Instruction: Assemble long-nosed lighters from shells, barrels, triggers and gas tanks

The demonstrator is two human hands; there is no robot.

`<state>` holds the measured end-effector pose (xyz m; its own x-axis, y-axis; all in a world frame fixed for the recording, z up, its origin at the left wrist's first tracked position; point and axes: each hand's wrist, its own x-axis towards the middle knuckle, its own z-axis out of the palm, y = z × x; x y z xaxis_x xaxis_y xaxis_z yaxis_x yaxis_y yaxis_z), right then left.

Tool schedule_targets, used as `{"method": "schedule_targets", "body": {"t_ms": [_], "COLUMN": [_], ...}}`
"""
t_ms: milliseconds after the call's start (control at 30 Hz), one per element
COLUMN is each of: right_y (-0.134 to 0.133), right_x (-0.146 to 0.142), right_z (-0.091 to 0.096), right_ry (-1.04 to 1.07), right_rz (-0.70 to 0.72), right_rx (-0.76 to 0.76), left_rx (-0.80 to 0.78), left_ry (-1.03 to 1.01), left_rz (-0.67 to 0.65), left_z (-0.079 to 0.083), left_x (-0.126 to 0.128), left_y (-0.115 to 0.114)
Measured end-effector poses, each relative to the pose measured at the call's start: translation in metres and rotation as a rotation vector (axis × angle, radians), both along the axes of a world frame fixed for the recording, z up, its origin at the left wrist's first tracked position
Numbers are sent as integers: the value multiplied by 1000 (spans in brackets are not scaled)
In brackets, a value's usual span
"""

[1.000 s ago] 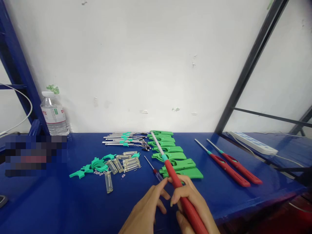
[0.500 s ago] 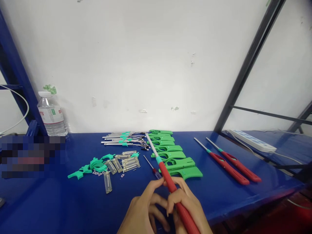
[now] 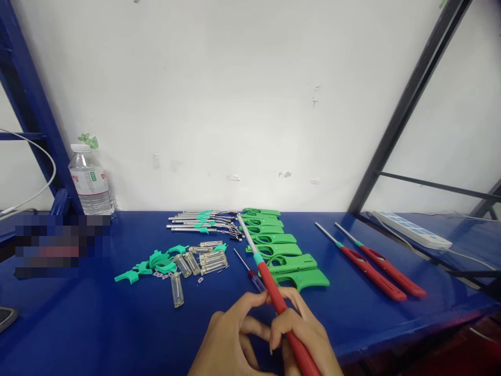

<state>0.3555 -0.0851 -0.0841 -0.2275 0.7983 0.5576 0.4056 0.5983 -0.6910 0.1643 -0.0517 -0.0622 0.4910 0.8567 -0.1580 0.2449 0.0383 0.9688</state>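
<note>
A long red lighter (image 3: 274,292) with a teal collar and a metal nozzle points away from me over the blue table (image 3: 97,324). My right hand (image 3: 305,339) is wrapped round its red handle. My left hand (image 3: 230,339) is beside it, fingers curled, its fingertips pinched against the red handle. A small screwdriver (image 3: 248,270) with a clear handle lies on the table just beyond my left fingers. A row of several green handle shells (image 3: 282,245) lies behind the lighter.
Two finished red lighters (image 3: 371,269) lie to the right. Metal nozzle tubes (image 3: 199,222), clear fuel tanks (image 3: 195,263) and teal triggers (image 3: 152,263) lie left of centre. A water bottle (image 3: 89,180) stands at the back left, a white power strip (image 3: 410,230) at the right.
My left hand has closed in on the lighter, its fingertips now pinching the handle. The lighter has shifted slightly left and lower. My view has moved a little.
</note>
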Motion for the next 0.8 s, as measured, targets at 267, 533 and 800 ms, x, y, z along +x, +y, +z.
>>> {"method": "schedule_targets", "body": {"t_ms": [267,533,800], "right_y": [-5,-4,1], "right_x": [-4,-6,2], "right_z": [17,7,0], "right_ry": [-71,-29,-2], "right_rz": [-80,-76,-29], "right_rx": [52,31,55], "left_rx": [-41,-53,21], "left_ry": [35,50,58], "left_rz": [33,99,3], "left_z": [9,10,10], "left_x": [-2,1,-1], "left_y": [-4,-6,-5]}}
